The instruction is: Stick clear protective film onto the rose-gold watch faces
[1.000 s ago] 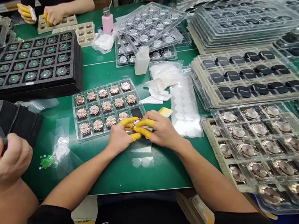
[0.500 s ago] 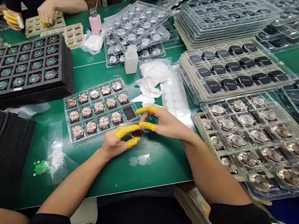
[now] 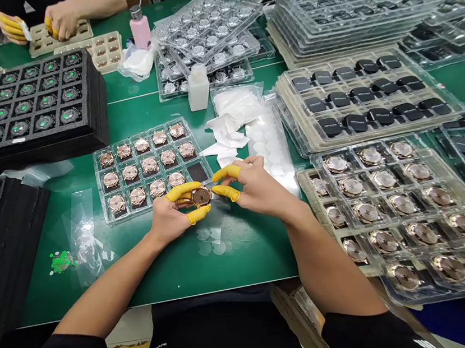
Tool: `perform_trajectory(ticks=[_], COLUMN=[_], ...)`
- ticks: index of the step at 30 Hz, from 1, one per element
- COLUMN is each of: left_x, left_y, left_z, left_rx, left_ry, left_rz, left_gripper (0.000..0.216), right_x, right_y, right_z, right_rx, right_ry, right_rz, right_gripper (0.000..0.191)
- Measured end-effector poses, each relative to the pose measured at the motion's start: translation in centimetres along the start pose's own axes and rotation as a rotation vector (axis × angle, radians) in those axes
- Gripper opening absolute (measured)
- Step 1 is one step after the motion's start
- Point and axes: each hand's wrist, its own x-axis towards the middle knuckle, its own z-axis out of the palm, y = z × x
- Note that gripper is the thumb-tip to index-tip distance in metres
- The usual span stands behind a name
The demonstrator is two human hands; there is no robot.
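My left hand [image 3: 169, 213], with yellow finger cots on, grips a rose-gold watch head [image 3: 201, 197] by its edge, its dark face turned up. Just to the right, my right hand [image 3: 248, 186] has its yellow-covered thumb and forefinger apart near the watch head's rim; I make out nothing between them. Behind my hands lies a clear tray [image 3: 103, 198] of rose-gold watch heads, with one pocket [image 3: 197, 172] at its near right showing only a dark pad. Below the held watch head, clear round films [image 3: 211, 247] lie on the green table.
Stacked trays of watch heads [image 3: 401, 205] and black pieces [image 3: 362, 94] stand right. Black foam trays [image 3: 100, 100] stand left. Green dots [image 3: 61, 262], white wipes [image 3: 227, 132], a white bottle [image 3: 198, 88] and a pink bottle [image 3: 140, 30] are around. A co-worker's hands [image 3: 63, 18] work at the far left.
The watch head has turned so its dark face shows more, and my left hand has shifted slightly left. My right thumb and forefinger have come away from it. The round films below look differently arranged.
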Motion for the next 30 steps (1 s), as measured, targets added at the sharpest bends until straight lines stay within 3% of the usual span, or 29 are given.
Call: perform_trajectory(ticks=[3, 7, 10, 12, 14, 18, 22, 30], left_x=[0.1, 0.2, 0.4, 0.6, 0.8, 0.8, 0.7, 0.6], left_y=[0.2, 0.3, 0.5, 0.6, 0.6, 0.5, 0.3, 0.0], left_z=[0.1, 0.3, 0.4, 0.5, 0.6, 0.8, 0.7, 0.6], left_rx=[-0.062, -0.13, -0.211, -0.245, -0.258, -0.24, -0.171, -0.137], left_ry=[-0.008, -0.011, 0.003, 0.031, 0.059, 0.048, 0.007, -0.044], left_rz=[-0.079, -0.21, -0.29, -0.329, -0.364, -0.401, -0.401, -0.369], left_gripper=[0.056, 0.063, 0.069, 0.07, 0.068, 0.066, 0.065, 0.066], right_x=[0.0, 0.1, 0.1, -0.1, -0.2, 0.0, 0.5, 0.7], right_y=[0.1, 0.1, -0.1, -0.3, -0.7, -1.4, -2.3, -2.7], right_z=[0.3, 0.7, 0.4, -0.2, -0.7, 0.0, 1.9, 2.6], right_rx=[-0.049, -0.1, -0.128, -0.05, 0.222, 0.756, 0.806, 0.793], right_ry=[-0.01, -0.033, 0.028, 0.098, 0.184, 0.253, 0.085, 0.055], right_rz=[-0.008, 0.015, 0.018, 0.003, 0.012, 0.308, 0.564, 0.655], right_gripper=[0.026, 0.018, 0.011, 0.006, 0.009, 0.026, 0.031, 0.033])
